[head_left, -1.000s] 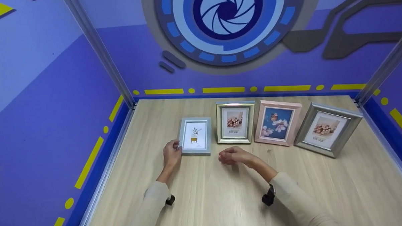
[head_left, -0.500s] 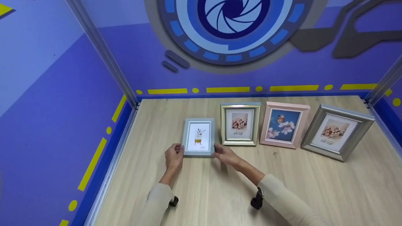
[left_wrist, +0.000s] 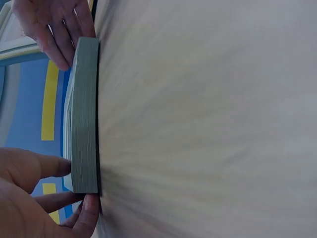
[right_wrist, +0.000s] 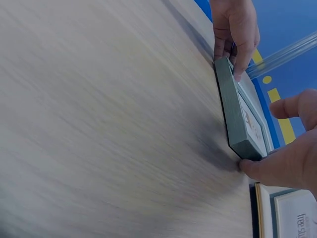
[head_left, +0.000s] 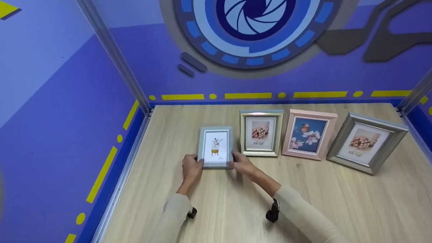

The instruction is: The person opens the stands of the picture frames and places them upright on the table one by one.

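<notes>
A grey-green picture frame (head_left: pixel 216 147) with a small plant print lies face up on the wooden table. My left hand (head_left: pixel 192 169) holds its left side near the front corner, thumb on the front face and fingers against the side edge, as the right wrist view of the left hand (right_wrist: pixel 237 29) also shows. My right hand (head_left: pixel 244 165) is at the right front corner; in the right wrist view its fingers touch the side of the frame (right_wrist: pixel 231 106) while the thumb stands above it. In the left wrist view the fingers of the right hand look fairly straight.
To the right stand a gold picture frame (head_left: pixel 261 154), a pink picture frame (head_left: pixel 334 130) and a silver picture frame (head_left: pixel 385 144), in a row and leaning back. The gold one is close to my right hand. Blue printed walls (head_left: pixel 145 66) enclose the table (head_left: pixel 219 207).
My right hand has moved left from the table in front of the gold frame to the grey-green frame's right corner. The left hand has stayed at the left edge. The view has shifted slightly.
</notes>
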`<state>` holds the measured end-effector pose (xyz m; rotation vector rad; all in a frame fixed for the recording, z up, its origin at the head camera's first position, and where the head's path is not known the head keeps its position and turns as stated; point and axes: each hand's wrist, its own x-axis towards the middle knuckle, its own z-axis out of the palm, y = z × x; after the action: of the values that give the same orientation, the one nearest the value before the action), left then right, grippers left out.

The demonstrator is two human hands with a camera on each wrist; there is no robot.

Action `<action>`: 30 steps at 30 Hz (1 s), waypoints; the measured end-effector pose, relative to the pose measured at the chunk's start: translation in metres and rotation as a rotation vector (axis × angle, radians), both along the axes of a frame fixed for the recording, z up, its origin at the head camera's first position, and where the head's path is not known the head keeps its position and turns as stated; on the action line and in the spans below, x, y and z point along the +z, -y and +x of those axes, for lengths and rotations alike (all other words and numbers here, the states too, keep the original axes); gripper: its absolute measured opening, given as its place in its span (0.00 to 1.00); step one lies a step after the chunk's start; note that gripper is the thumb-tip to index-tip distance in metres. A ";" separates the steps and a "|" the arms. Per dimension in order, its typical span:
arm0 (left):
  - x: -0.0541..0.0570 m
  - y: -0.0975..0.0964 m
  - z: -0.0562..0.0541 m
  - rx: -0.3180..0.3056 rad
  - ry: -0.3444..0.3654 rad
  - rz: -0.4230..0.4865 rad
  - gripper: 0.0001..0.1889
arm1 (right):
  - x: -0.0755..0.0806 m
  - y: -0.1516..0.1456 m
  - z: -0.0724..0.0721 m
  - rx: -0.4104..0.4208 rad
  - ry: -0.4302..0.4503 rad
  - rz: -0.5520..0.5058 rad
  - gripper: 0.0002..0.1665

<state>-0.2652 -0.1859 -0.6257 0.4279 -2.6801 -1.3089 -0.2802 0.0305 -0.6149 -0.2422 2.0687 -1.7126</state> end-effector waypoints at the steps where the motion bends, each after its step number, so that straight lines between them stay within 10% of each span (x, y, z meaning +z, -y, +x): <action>1: 0.002 -0.001 0.001 0.015 0.015 -0.001 0.08 | 0.002 0.001 0.000 -0.004 0.005 0.003 0.44; 8: 0.008 0.002 0.009 0.053 0.049 0.044 0.09 | 0.013 0.002 0.007 -0.080 0.005 -0.042 0.43; 19: 0.012 0.016 0.015 -0.002 0.259 0.504 0.32 | 0.016 -0.005 0.010 -0.189 0.041 -0.061 0.31; 30: 0.024 0.011 0.025 -0.083 0.248 0.531 0.28 | 0.031 -0.010 0.013 -0.267 0.075 -0.085 0.29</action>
<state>-0.2398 -0.1969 -0.6019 0.5683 -2.5195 -2.1263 -0.2675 0.0404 -0.5838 0.0761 2.0499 -1.9346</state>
